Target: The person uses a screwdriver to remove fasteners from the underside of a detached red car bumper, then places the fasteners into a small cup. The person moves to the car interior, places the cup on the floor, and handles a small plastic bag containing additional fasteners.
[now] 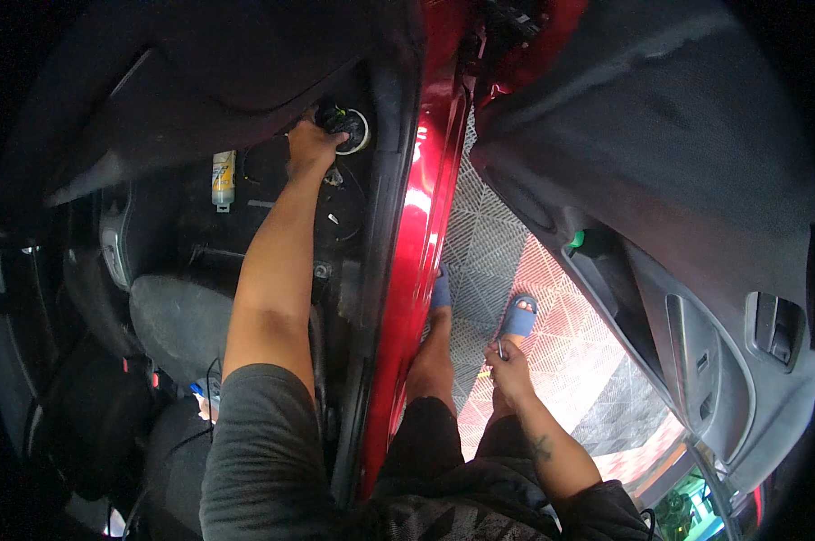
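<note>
My left arm reaches into the dark footwell of a car. At its far end my left hand (314, 147) is closed, fingers and thumb at a dark round thing with a white rim (361, 131); its kind is hard to make out, and some yellow-green shows on it. Lower down, in front of my body, my right hand (510, 371) hangs over the floor outside the car. Its fingers pinch a small, thin, shiny metal piece (500, 347), too small to name. A clear tube with a yellow label (224, 180) lies left of my left forearm.
A red door sill (416, 207) runs between the footwell and the tiled floor (489, 225). On the right stands the open car door (669, 180); a green thing (577, 239) sits at its pocket. A car seat (187, 316) is left of my arm. Small bits (334, 218) lie in the footwell.
</note>
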`<state>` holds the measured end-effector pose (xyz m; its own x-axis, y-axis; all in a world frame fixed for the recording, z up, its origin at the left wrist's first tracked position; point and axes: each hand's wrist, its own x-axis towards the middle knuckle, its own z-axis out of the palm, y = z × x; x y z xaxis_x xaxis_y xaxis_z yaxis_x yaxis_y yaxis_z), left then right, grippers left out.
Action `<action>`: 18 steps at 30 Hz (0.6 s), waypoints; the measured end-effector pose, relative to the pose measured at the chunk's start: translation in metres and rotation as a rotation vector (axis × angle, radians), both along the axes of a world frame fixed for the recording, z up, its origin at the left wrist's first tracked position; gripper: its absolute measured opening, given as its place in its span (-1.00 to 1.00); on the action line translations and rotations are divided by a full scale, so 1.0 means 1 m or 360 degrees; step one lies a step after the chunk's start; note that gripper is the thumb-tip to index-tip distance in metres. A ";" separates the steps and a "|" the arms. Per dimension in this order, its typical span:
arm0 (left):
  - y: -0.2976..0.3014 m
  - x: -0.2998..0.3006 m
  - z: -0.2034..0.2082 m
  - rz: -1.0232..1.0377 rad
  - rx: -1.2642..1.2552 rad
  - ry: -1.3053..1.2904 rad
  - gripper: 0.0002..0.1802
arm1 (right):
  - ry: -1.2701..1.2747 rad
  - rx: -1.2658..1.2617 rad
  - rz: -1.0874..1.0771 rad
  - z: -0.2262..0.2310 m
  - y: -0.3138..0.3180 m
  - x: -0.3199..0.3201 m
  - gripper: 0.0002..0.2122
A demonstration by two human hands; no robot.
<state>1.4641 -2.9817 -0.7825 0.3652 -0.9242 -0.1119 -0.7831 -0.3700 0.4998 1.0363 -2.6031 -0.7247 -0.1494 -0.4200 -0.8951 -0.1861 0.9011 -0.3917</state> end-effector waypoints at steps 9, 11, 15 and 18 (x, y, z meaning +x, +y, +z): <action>0.015 -0.013 0.000 0.0101 -0.0033 0.0233 -0.10 | 0.0043 0.0011 -0.0015 0.001 0.002 -0.009 -0.76; 0.016 -0.013 0.002 0.0019 -0.0024 0.0134 -0.24 | 0.0050 0.0016 0.0001 0.002 0.000 -0.012 -0.76; 0.015 0.006 -0.012 -0.0108 -0.0007 -0.0073 -0.62 | 0.0046 0.0010 0.0034 0.003 -0.002 -0.012 -0.76; 0.016 0.009 -0.021 0.0004 0.0033 0.0064 -0.79 | 0.0042 0.0021 0.0028 0.004 -0.003 -0.012 -0.76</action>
